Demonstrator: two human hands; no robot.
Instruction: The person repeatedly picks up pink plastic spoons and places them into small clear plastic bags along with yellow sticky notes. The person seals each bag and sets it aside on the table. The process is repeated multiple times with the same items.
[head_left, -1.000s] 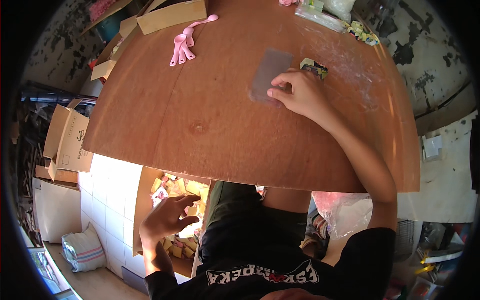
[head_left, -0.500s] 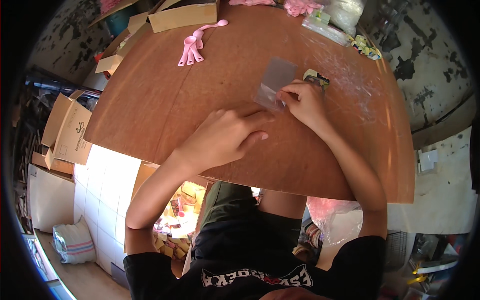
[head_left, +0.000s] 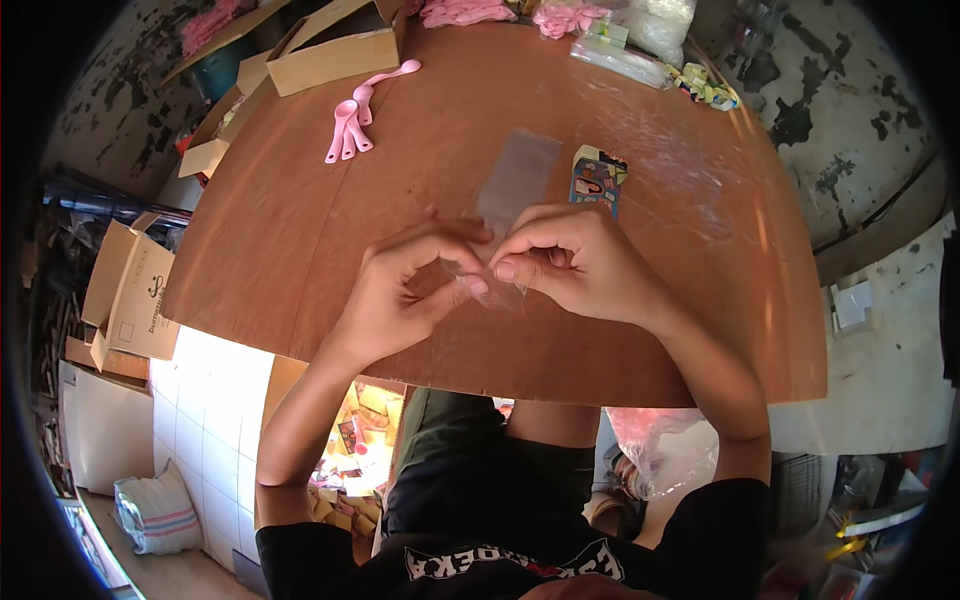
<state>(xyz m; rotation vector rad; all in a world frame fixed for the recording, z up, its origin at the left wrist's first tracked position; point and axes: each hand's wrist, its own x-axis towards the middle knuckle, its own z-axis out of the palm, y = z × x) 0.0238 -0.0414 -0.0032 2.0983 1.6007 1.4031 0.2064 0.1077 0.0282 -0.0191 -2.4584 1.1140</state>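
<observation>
My left hand point(head_left: 405, 290) and my right hand point(head_left: 585, 265) meet over the near middle of the table. Between their thumbs and fingers they pinch a thin clear plastic bag point(head_left: 497, 294), part of which hangs below the fingertips. Just beyond the hands, a flat clear plastic sleeve point(head_left: 522, 165) lies on the wood; whether it is separate from the held one is hard to tell. A small printed packet point(head_left: 594, 180), dark with a pale yellow top, rests past my right hand, which partly covers it. Pink measuring spoons point(head_left: 347, 130) lie farther left.
The brown table point(head_left: 270, 250) has a curved far edge. An open cardboard box point(head_left: 335, 62) stands at far left. Clear plastic packs point(head_left: 625, 62) and pink bundles point(head_left: 570, 18) sit at the back. Loose clear film point(head_left: 680, 160) spreads on the right. Below is a box of yellow packets point(head_left: 372, 405).
My right hand has drawn clear plastic toward me, off the flat sleeve. My left hand has risen from the table and now pinches it too. The view has shifted slightly.
</observation>
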